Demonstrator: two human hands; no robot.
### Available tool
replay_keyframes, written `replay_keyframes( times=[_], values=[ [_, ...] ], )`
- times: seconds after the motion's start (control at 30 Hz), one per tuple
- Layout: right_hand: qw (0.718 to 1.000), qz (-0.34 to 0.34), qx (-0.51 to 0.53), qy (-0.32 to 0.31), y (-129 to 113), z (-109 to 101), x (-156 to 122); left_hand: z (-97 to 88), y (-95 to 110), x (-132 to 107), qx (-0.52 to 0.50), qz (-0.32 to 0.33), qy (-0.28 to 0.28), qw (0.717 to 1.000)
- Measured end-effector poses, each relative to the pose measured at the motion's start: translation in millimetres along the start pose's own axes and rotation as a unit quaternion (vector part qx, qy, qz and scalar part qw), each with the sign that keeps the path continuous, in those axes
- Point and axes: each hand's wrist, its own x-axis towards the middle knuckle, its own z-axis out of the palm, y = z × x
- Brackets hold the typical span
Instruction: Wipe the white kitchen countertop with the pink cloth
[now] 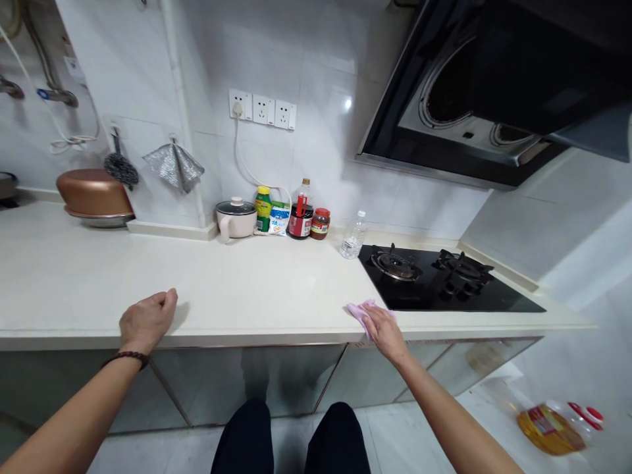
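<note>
On the front part of the white countertop [276, 283], near the stove's left front corner, my right hand [386, 334] presses a pink cloth [359, 311] against the surface with its fingers over it. Farther left, my left hand [147, 321] is closed in a fist above the counter's front edge, and nothing shows in it. A dark braided bracelet [132, 356] circles that wrist.
A black gas stove [424, 289] lies to the right under a range hood [459, 99]. Along the wall stand a clear plastic bottle [353, 238], a red-lidded jar [320, 225], a sauce bottle [300, 220] and a small pot [237, 220]. An oil jug [553, 428] sits on the floor.
</note>
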Motion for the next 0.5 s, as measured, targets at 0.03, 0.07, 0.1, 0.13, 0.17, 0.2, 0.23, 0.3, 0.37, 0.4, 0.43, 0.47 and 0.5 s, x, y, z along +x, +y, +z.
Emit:
replay_keyframes(
  times=[0.03,0.07,0.1,0.13,0.17,0.2,0.23,0.3,0.37,0.4,0.43,0.47,0.5],
  values=[
    [1.000,0.002,0.001,0.013,6.1,-0.6,-3.0,-0.9,0.6,-0.2,-0.001,0.000,-0.002,1.000],
    [1.000,0.006,0.000,0.022,13.3,-2.6,-5.0,-1.8,1.2,-0.4,-0.003,0.000,-0.005,1.000],
    [0.999,0.015,-0.002,0.030,22.1,-6.0,-6.2,-2.7,2.0,-0.6,-0.003,0.000,-0.008,1.000],
    [0.998,0.033,-0.005,0.047,32.5,-10.5,-6.5,-3.6,2.7,-0.8,-0.003,0.000,-0.010,1.000],
    [0.996,0.059,-0.011,0.073,44.5,-15.9,-6.1,-4.4,3.4,-0.9,-0.002,-0.001,-0.012,1.000],
    [0.990,0.088,-0.019,0.105,57.5,-21.4,-5.0,-5.0,4.0,-1.0,-0.001,-0.003,-0.013,1.000],
    [0.984,0.114,-0.029,0.135,70.7,-26.3,-3.5,-5.4,4.4,-0.9,0.001,-0.003,-0.014,1.000],
    [0.976,0.142,-0.053,0.154,94.3,-32.0,0.1,-5.3,4.8,-0.4,0.009,-0.008,-0.017,1.000],
    [0.981,0.143,-0.082,0.104,110.1,-30.8,4.3,-4.4,4.6,1.1,0.018,-0.018,-0.019,0.999],
    [0.983,0.143,-0.095,0.067,114.8,-28.3,6.8,-3.8,4.4,2.1,0.023,-0.022,-0.022,0.999],
    [0.983,0.144,-0.106,0.032,117.7,-25.2,9.8,-3.2,4.3,3.3,0.029,-0.024,-0.027,0.999],
    [0.983,0.147,-0.114,-0.001,119.3,-22.2,13.1,-2.7,4.3,4.4,0.036,-0.027,-0.034,0.998],
    [0.981,0.149,-0.119,-0.027,120.4,-19.9,16.9,-2.5,4.5,5.3,0.045,-0.030,-0.040,0.998]
  ],
)
